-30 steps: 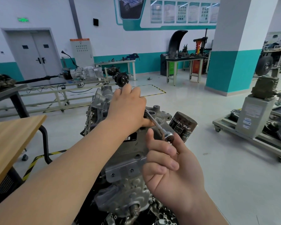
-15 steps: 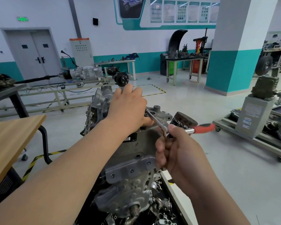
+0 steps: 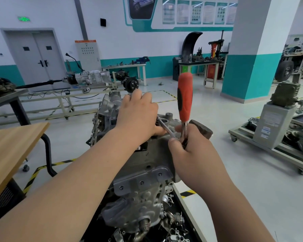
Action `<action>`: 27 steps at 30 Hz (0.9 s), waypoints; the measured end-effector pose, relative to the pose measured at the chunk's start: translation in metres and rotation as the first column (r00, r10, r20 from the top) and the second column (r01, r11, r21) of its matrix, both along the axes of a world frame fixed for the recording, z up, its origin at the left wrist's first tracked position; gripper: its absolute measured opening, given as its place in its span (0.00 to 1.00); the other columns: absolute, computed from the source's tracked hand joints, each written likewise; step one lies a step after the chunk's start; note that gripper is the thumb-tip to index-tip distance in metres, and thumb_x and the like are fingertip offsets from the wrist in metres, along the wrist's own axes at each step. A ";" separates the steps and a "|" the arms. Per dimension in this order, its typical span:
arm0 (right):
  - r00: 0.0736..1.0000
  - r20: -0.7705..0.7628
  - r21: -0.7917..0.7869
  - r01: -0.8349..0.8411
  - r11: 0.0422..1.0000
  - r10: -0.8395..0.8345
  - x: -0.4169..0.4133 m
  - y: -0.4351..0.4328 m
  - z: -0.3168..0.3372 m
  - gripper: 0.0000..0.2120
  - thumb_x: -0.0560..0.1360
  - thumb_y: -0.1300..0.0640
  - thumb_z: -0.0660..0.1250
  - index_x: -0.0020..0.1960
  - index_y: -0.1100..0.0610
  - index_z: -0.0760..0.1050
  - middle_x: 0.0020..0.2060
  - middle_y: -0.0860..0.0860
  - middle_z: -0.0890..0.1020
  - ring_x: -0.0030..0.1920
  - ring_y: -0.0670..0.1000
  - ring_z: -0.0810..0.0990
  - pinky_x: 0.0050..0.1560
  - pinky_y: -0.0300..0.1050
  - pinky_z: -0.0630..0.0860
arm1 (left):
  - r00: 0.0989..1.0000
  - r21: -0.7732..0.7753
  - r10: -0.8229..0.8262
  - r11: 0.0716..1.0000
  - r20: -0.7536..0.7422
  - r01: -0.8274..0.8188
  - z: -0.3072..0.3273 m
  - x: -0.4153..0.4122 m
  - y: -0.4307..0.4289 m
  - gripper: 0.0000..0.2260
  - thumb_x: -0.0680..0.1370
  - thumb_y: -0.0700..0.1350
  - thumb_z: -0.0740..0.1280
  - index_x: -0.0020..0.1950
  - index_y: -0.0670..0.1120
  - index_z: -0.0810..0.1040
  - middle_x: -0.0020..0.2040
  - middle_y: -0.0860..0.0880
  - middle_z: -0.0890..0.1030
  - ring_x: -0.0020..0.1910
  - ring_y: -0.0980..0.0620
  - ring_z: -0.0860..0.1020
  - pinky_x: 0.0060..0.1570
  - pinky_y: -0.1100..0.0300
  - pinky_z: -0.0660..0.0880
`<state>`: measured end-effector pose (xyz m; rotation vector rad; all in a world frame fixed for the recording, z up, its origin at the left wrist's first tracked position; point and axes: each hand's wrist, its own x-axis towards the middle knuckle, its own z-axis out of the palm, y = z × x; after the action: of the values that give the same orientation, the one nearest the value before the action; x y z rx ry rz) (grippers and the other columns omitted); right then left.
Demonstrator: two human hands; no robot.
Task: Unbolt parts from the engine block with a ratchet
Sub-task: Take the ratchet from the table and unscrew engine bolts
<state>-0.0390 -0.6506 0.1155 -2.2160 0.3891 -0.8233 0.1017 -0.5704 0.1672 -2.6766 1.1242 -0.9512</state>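
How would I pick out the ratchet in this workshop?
Find the grey engine block in the middle foreground. Over its far end, the right hand grips the ratchet near its metal head, with the handle pointing up. Its orange-red and black grip stands out from the dull metal around it.

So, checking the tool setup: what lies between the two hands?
The ratchet's thin bar runs from the left hand to the right hand, over the engine block; head view.

Mid-frame, the left hand (image 3: 138, 116) lies palm-down, fingers seemingly curled out of sight; beside it, the right hand (image 3: 192, 151) grips the ratchet (image 3: 185, 98).
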 end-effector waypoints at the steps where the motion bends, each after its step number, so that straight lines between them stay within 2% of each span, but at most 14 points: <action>1: 0.999 0.026 0.081 -0.028 0.996 0.026 0.001 0.000 -0.002 0.02 0.77 0.47 0.59 0.49 0.43 0.68 0.30 0.45 0.79 0.33 0.39 0.77 0.28 0.38 0.68 | 1.000 -0.003 0.006 1.000 0.005 -0.006 0.000 0.000 0.000 0.31 0.66 0.71 0.64 0.60 0.51 0.78 0.53 0.51 0.71 0.55 0.47 0.64 0.53 0.51 0.63; 3: 0.991 0.097 0.349 -0.119 0.930 0.090 0.002 0.002 -0.005 0.06 0.79 0.46 0.59 0.47 0.45 0.73 0.31 0.47 0.80 0.26 0.45 0.77 0.31 0.44 0.71 | 1.000 -0.008 0.007 1.000 0.003 -0.007 -0.001 0.000 0.000 0.32 0.66 0.72 0.64 0.60 0.51 0.78 0.54 0.51 0.71 0.55 0.46 0.64 0.53 0.51 0.63; 5: 0.979 0.153 0.616 -0.202 0.762 0.136 0.004 0.001 -0.006 0.12 0.81 0.47 0.58 0.47 0.51 0.76 0.29 0.49 0.79 0.24 0.50 0.75 0.30 0.45 0.70 | 1.000 -0.015 0.006 1.000 -0.020 -0.007 -0.001 0.000 0.001 0.33 0.65 0.72 0.62 0.59 0.50 0.78 0.54 0.50 0.71 0.56 0.46 0.63 0.54 0.51 0.63; 6: 0.967 0.189 0.736 -0.253 0.627 0.169 0.004 0.001 -0.005 0.15 0.82 0.47 0.57 0.46 0.55 0.76 0.28 0.50 0.78 0.22 0.51 0.72 0.29 0.44 0.69 | 0.999 -0.020 0.009 1.000 -0.031 -0.010 0.000 -0.001 0.001 0.34 0.64 0.72 0.60 0.59 0.50 0.78 0.54 0.50 0.71 0.55 0.47 0.63 0.54 0.51 0.63; 8: 0.917 0.333 0.895 -0.380 0.232 0.218 0.003 0.000 -0.004 0.18 0.82 0.45 0.54 0.47 0.57 0.75 0.27 0.52 0.74 0.21 0.50 0.67 0.25 0.41 0.68 | 0.999 -0.026 0.014 1.000 -0.041 -0.015 0.000 -0.002 0.002 0.35 0.63 0.72 0.56 0.58 0.50 0.78 0.54 0.51 0.70 0.56 0.47 0.63 0.55 0.51 0.63; 9: 0.883 0.411 0.903 -0.428 0.031 0.225 0.002 0.001 -0.003 0.20 0.82 0.44 0.54 0.47 0.58 0.75 0.27 0.50 0.72 0.20 0.49 0.65 0.24 0.40 0.67 | 0.999 -0.026 0.014 1.000 -0.038 -0.015 0.000 -0.002 0.001 0.35 0.64 0.72 0.57 0.58 0.50 0.78 0.53 0.51 0.70 0.56 0.46 0.63 0.55 0.50 0.62; 10: 0.851 0.474 0.881 -0.458 -0.122 0.224 0.000 0.002 -0.003 0.21 0.81 0.42 0.54 0.48 0.58 0.75 0.27 0.49 0.71 0.20 0.47 0.64 0.23 0.39 0.67 | 0.999 -0.025 0.015 1.000 -0.032 -0.015 0.000 -0.001 0.001 0.33 0.65 0.72 0.59 0.58 0.51 0.78 0.53 0.51 0.70 0.56 0.46 0.63 0.56 0.50 0.62; 11: 0.822 0.524 0.847 -0.478 -0.231 0.223 -0.001 0.003 -0.003 0.23 0.79 0.41 0.54 0.49 0.59 0.76 0.26 0.48 0.70 0.19 0.47 0.64 0.22 0.39 0.67 | 0.999 -0.026 0.015 1.000 -0.029 -0.015 -0.001 -0.001 0.001 0.32 0.66 0.72 0.61 0.59 0.51 0.78 0.54 0.50 0.70 0.57 0.46 0.63 0.56 0.50 0.62; 13: 0.766 0.605 0.776 -0.506 -0.377 0.217 -0.003 0.008 -0.007 0.25 0.78 0.39 0.54 0.50 0.60 0.76 0.25 0.47 0.70 0.18 0.46 0.65 0.21 0.39 0.67 | 1.000 -0.027 0.015 1.000 -0.022 -0.016 -0.001 0.000 0.000 0.31 0.67 0.72 0.63 0.59 0.51 0.78 0.54 0.50 0.70 0.57 0.46 0.62 0.56 0.50 0.62; 17: 0.721 0.668 0.687 -0.502 -0.526 0.185 -0.004 0.022 -0.014 0.28 0.77 0.37 0.53 0.51 0.61 0.76 0.24 0.49 0.71 0.17 0.46 0.66 0.20 0.40 0.67 | 1.000 -0.022 0.020 1.000 0.002 -0.020 -0.003 0.000 -0.001 0.31 0.67 0.73 0.63 0.58 0.51 0.78 0.54 0.50 0.69 0.55 0.47 0.62 0.53 0.51 0.61; 21: 0.741 0.649 0.681 -0.465 -0.566 0.172 -0.003 0.031 -0.018 0.31 0.75 0.35 0.53 0.50 0.62 0.77 0.24 0.50 0.70 0.17 0.48 0.66 0.21 0.40 0.68 | 1.000 -0.003 0.017 1.000 0.018 -0.017 -0.003 -0.001 -0.001 0.32 0.67 0.74 0.63 0.58 0.51 0.78 0.54 0.50 0.70 0.55 0.47 0.62 0.52 0.51 0.62; 24: 0.759 0.625 0.715 -0.466 -0.521 0.180 -0.002 0.031 -0.018 0.31 0.75 0.34 0.54 0.49 0.62 0.78 0.24 0.50 0.69 0.17 0.48 0.65 0.21 0.40 0.68 | 1.000 -0.001 0.009 1.000 0.006 -0.009 -0.002 -0.001 0.000 0.30 0.68 0.72 0.65 0.59 0.51 0.79 0.53 0.51 0.69 0.56 0.47 0.62 0.52 0.51 0.62; 27: 0.799 0.570 0.790 -0.468 -0.396 0.193 -0.001 0.028 -0.016 0.30 0.75 0.35 0.55 0.46 0.61 0.79 0.23 0.50 0.68 0.17 0.48 0.63 0.21 0.40 0.66 | 1.000 -0.002 0.005 1.000 -0.006 -0.005 -0.001 -0.002 -0.001 0.27 0.69 0.70 0.65 0.56 0.50 0.80 0.48 0.52 0.64 0.55 0.47 0.62 0.52 0.51 0.61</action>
<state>-0.0404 -0.6223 0.0999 -0.4063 0.0735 -0.0429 0.0992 -0.5709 0.1663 -2.6847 1.1181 -0.9444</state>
